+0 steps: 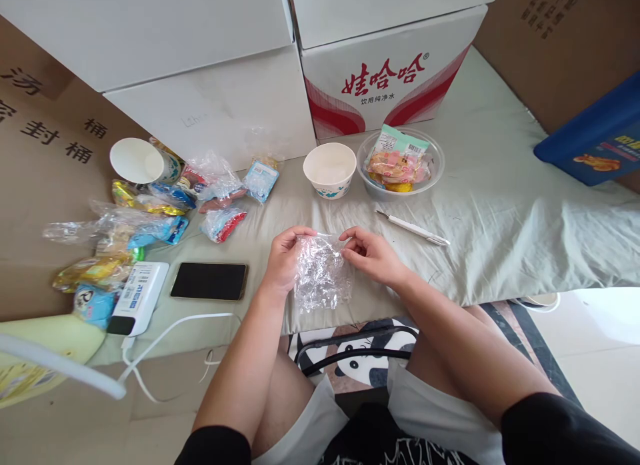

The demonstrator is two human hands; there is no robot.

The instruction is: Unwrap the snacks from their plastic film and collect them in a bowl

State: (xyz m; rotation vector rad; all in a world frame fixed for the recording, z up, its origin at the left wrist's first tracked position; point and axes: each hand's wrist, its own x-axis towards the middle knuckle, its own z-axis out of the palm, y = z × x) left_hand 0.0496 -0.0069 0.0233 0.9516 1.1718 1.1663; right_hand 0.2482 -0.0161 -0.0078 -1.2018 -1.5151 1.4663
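My left hand (284, 258) and my right hand (373, 253) both pinch the top edge of a crumpled clear plastic bag (321, 275), which hangs between them over the near edge of the grey-green cloth (500, 205). The bag looks see-through; I cannot tell whether anything is inside it. A white paper bowl (329, 170) stands just beyond my hands. To its right is a clear plastic bowl (435, 160) holding wrapped snacks (397, 162). A white pen-like tool (413, 228) lies on the cloth to the right of my right hand.
A black phone (209, 280) and a white power bank (139, 297) with a cable lie at my left. Further left is a heap of snack wrappers (150, 212) and a tipped paper cup (137, 161). White cartons (385, 72) stand behind; a blue box (595, 135) is at far right.
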